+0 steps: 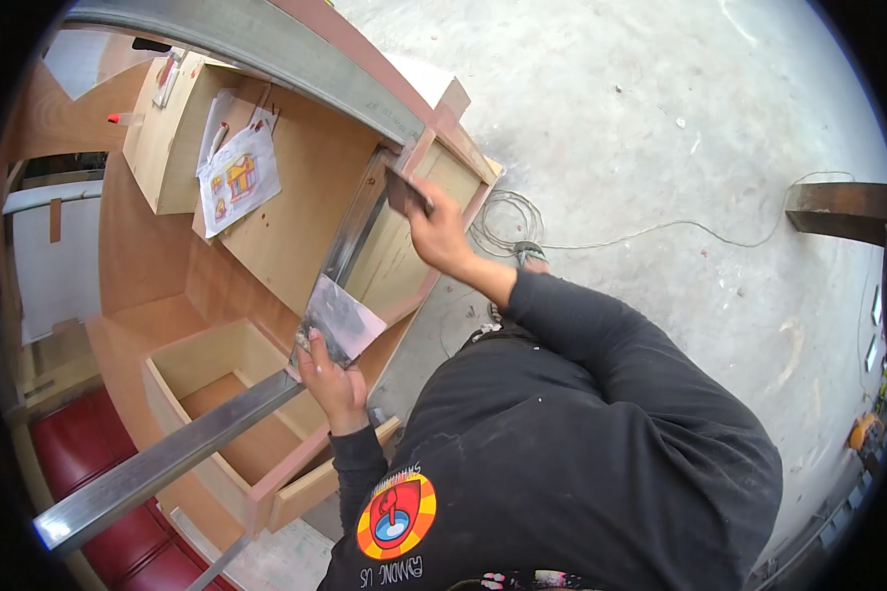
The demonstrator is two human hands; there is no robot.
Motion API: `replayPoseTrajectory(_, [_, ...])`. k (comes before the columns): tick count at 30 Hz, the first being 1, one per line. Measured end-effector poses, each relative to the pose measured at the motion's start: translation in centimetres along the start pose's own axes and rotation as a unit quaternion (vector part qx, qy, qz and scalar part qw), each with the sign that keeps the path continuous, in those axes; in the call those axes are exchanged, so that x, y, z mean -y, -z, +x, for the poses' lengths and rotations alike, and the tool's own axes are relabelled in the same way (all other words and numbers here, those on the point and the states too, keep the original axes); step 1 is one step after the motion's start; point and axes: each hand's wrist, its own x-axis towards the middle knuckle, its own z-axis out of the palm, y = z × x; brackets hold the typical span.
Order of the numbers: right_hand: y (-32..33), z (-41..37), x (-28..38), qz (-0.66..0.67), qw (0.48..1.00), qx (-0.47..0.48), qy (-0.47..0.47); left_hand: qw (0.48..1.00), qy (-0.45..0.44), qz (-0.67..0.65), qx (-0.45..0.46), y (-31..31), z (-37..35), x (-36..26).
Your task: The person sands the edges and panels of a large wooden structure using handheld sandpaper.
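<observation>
My right hand (pixel 439 231) is closed around a dark flat scraper (pixel 405 191), its blade right at the corner where the square metal tube (pixel 182 451) meets the pink-edged frame (pixel 426 148). Lower down, my left hand (pixel 331 386) grips a flat rectangular plate (pixel 350 320), pale pink with grey smears across its face. Fingers lie over the plate's lower left part, close over the tube. Between both hands the tube runs diagonally along a light wooden panel (pixel 306 177).
An open wooden box (pixel 168 394) stands below the tube at left. A paper with a coloured drawing (pixel 241 177) lies on the panel. Red padded cushions (pixel 81 443) are at lower left. A coiled cable (pixel 508 217) trails across the concrete floor (pixel 660 128) towards a brown metal post (pixel 838 210).
</observation>
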Motion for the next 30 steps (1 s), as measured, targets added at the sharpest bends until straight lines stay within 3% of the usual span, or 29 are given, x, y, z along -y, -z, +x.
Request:
replayPoseTrajectory(1, [1.0, -1.0, 0.4, 0.058, 0.995, 0.085, 0.014, 0.999, 0.035, -0.034, -0.002, -0.3, 0.4, 0.0])
replayPoseTrajectory(2, [2.1, -2.3, 0.9, 0.057, 0.994, 0.088, 0.012, 0.995, 0.072, -0.066, -0.005, -0.5, 0.5, 0.0])
replayPoseTrajectory(4, [3.8, -3.6, 3.2, 0.049, 0.957, 0.244, 0.149, 0.991, 0.090, -0.094, -0.009, -1.9, 1.0, 0.3])
replayPoseTrajectory(5, [4.1, -3.8, 3.9, 0.051, 0.955, 0.252, 0.148, 0.987, 0.111, -0.117, -0.011, -2.5, 1.1, 0.3])
replayPoseTrajectory(7, [4.4, -4.2, 4.7, 0.020, 0.896, 0.357, 0.264, 0.984, 0.115, -0.135, -0.027, -3.5, 1.2, 0.8])
replayPoseTrajectory(9, [4.6, -4.0, 4.4, 0.028, 0.881, 0.381, 0.278, 0.985, 0.085, -0.146, -0.020, -4.2, 1.1, 1.3])
replayPoseTrajectory(11, [5.3, -2.7, 4.1, -0.066, 0.861, 0.401, 0.307, 0.985, 0.047, -0.160, -0.052, -5.0, 1.0, 1.9])
replayPoseTrajectory(13, [6.0, -2.3, 4.0, -0.102, 0.846, 0.417, 0.315, 0.989, -0.015, -0.135, -0.061, -4.1, 1.1, 3.5])
replayPoseTrajectory(17, [6.6, -1.3, 3.9, -0.151, 0.805, 0.492, 0.294, 0.986, -0.050, -0.095, -0.131, -4.1, 0.0, 3.9])
replayPoseTrajectory(19, [7.3, -1.1, 3.2, -0.215, 0.734, 0.564, 0.310, 0.960, 0.022, -0.237, -0.147, -4.8, -1.7, 2.3])
replayPoseTrajectory(20, [7.7, -1.2, 2.6, -0.233, 0.701, 0.604, 0.298, 0.965, -0.012, -0.219, -0.146, -4.9, -2.0, 2.2])
replayPoseTrajectory(24, [7.7, -1.5, 1.2, -0.191, 0.731, 0.623, 0.200, 0.966, -0.078, -0.152, -0.193, -3.2, -3.0, 2.6])
replayPoseTrajectory(26, [7.1, -1.6, 1.8, -0.180, 0.738, 0.627, 0.171, 0.969, -0.119, 0.049, -0.212, -1.1, -4.1, 3.7])
replayPoseTrajectory(27, [6.6, -1.5, 2.2, -0.173, 0.750, 0.621, 0.149, 0.968, -0.118, 0.048, -0.217, -0.2, -4.7, 3.8])
replayPoseTrajectory(29, [5.6, -1.4, 3.0, -0.165, 0.748, 0.624, 0.152, 0.964, -0.066, 0.108, -0.235, 1.6, -5.9, 4.3])
replayPoseTrajectory(30, [4.8, -1.4, 4.1, -0.165, 0.726, 0.637, 0.201, 0.962, -0.076, 0.102, -0.241, 2.6, -6.1, 4.6])
